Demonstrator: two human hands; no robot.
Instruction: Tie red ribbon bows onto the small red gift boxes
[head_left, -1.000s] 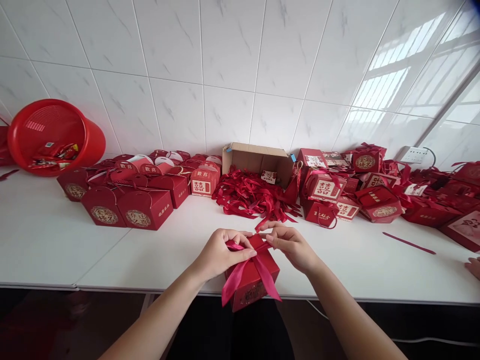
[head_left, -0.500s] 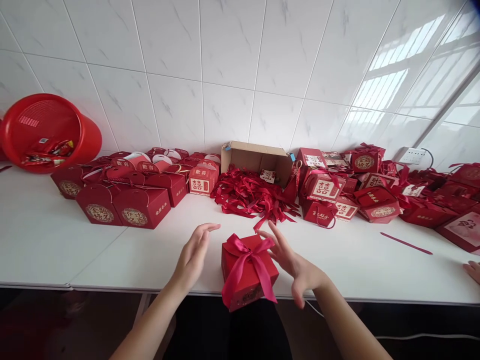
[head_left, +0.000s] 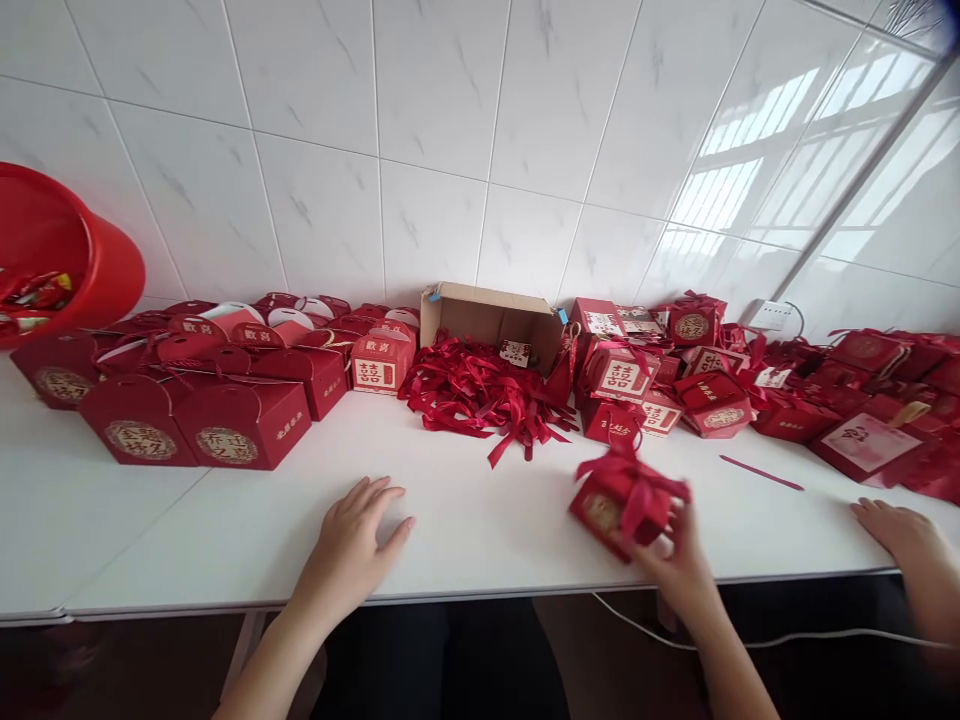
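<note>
A small red gift box (head_left: 606, 508) with a ribbon bow on top sits tilted near the table's front edge, blurred by motion. My right hand (head_left: 679, 555) grips its right side, thumb at the front and fingers partly hidden behind the box. To the left, my left hand (head_left: 356, 540) rests on the white table (head_left: 480, 530), fingers spread and holding nothing. Behind the hands lies a heap of red ribbons (head_left: 487, 395), spilling out of an open cardboard box (head_left: 491, 305).
Several red gift boxes (head_left: 247, 420) stand at the left, beside a tipped red basket (head_left: 112, 260) with packets inside. More boxes (head_left: 626, 375) are piled at the right. A loose ribbon strip (head_left: 761, 473) lies before them. Another person's hand (head_left: 900, 530) rests at the far right.
My right hand has taken hold of the bowed gift box and moved it right. My left hand has lowered onto the table. The view has turned right, showing more of the other person's hand.
</note>
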